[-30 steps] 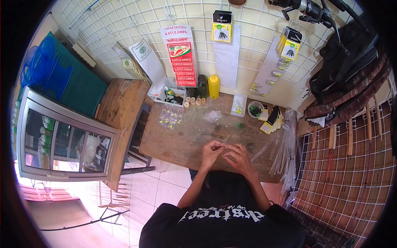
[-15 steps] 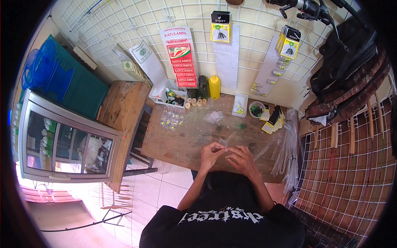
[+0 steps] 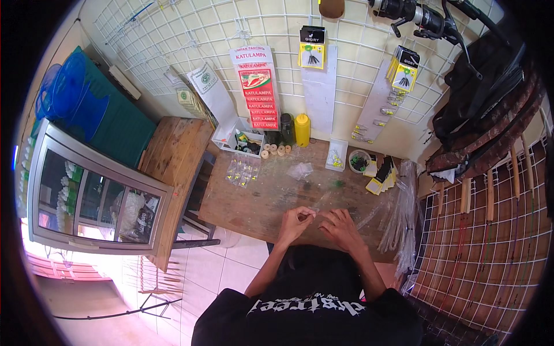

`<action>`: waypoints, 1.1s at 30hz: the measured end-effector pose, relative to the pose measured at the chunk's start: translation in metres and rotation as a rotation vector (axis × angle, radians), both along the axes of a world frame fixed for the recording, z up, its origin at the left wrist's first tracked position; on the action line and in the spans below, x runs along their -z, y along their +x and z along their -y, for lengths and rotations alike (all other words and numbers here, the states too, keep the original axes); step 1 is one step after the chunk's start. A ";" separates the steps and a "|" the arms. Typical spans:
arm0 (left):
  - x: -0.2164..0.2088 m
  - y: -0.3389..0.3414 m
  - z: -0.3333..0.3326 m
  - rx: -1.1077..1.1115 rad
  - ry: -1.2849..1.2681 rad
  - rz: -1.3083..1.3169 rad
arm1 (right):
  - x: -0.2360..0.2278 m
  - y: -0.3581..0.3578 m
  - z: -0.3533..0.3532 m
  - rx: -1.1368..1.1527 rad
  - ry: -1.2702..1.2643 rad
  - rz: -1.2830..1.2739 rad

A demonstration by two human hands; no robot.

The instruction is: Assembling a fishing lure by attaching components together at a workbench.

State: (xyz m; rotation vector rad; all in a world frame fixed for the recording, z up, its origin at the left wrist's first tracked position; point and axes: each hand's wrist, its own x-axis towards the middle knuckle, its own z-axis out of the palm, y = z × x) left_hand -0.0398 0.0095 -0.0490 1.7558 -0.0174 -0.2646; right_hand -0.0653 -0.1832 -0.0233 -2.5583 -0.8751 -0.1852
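Now showing a slightly wider gap than half a second ago between the left hand [image 3: 295, 224] and the right hand [image 3: 343, 230], with both a little lower in view, along with the brown wooden table [image 3: 259, 199]. Pinching, with left thumb and forefinger tips brought together, a small, pale, glossy item [image 3: 314, 211], too small to identify. Holding it right at the left fingertips, on the side toward the right hand, above the near part of the table. Curving the right hand's fingers loosely, just beside that item and apart from the left fingertips; cannot tell whether gripping anything there.

Just beyond both hands, showing a narrow, clear plastic strip [image 3: 326, 199]. Farther back on the table, bearing a crumpled, clear plastic bag [image 3: 300, 170] near the middle, with flat, clear plastic packets with yellow-green bits [image 3: 241, 172] to its left. To its right, set with a white rectangular tray [image 3: 335, 168], a round whitish tub of dark and green pieces [image 3: 359, 172] and fanned black-and-yellow cards [image 3: 382, 176]. Draped at the right end with long, clear plastic sleeves [image 3: 404, 213].
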 end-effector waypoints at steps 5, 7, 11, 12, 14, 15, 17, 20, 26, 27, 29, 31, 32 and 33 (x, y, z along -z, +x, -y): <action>0.009 -0.002 -0.003 0.052 -0.143 -0.095 | 0.002 -0.008 -0.003 0.016 0.024 -0.029; 0.013 -0.001 -0.005 0.076 -0.197 -0.105 | 0.002 -0.011 -0.006 0.013 0.055 0.009; 0.011 0.000 -0.006 0.116 -0.273 -0.121 | 0.002 -0.015 -0.006 -0.010 0.068 0.024; 0.009 -0.001 -0.007 0.118 -0.275 -0.114 | 0.001 -0.017 -0.006 -0.008 0.071 0.033; 0.006 -0.002 -0.009 0.115 -0.345 -0.145 | 0.000 -0.019 -0.006 0.000 0.073 0.054; 0.005 -0.001 -0.010 0.120 -0.346 -0.136 | 0.001 -0.019 -0.007 -0.001 0.076 0.054; 0.000 -0.003 -0.014 0.106 -0.389 -0.202 | 0.000 -0.021 -0.008 -0.001 0.074 0.059; -0.006 -0.002 -0.024 0.121 -0.408 -0.216 | -0.004 -0.020 -0.014 -0.021 0.114 0.053; -0.014 0.001 -0.044 0.180 -0.485 -0.350 | -0.002 -0.020 -0.022 -0.017 0.082 0.083; -0.014 0.003 -0.045 0.180 -0.487 -0.345 | -0.002 -0.019 -0.024 -0.025 0.083 0.075; -0.011 0.006 -0.048 0.191 -0.430 -0.295 | -0.008 -0.018 -0.032 -0.030 0.080 0.065; -0.008 0.006 -0.051 0.222 -0.438 -0.289 | -0.015 -0.015 -0.039 -0.016 0.123 0.031; -0.008 0.007 -0.052 0.249 -0.444 -0.283 | -0.021 -0.013 -0.040 -0.013 0.119 0.032; -0.008 0.008 -0.052 0.253 -0.448 -0.283 | -0.027 -0.011 -0.041 -0.017 0.114 -0.010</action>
